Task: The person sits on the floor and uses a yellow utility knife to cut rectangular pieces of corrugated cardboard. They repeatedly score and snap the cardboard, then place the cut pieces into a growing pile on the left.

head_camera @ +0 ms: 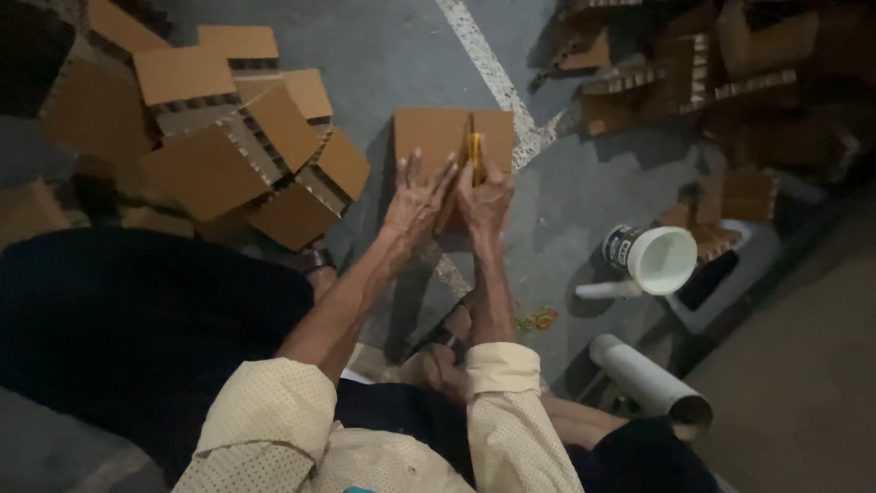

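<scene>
My left hand (415, 203) lies flat on the cardboard block (453, 139) on the floor, fingers spread, right hand (484, 196) clamped on the yellow cutter (474, 153) in its seam — one slip, I judge, and it catches my left fingertips.

Left hand (415, 203) flat, right hand (484, 199) gripping.

white tub (663, 258), cardboard pile (219, 137), tube (650, 378)

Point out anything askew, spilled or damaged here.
The white cup lies tipped on its side on the floor, mouth toward the camera; no spill shows. Cardboard blocks sit in a jumbled heap, upper left.
</scene>
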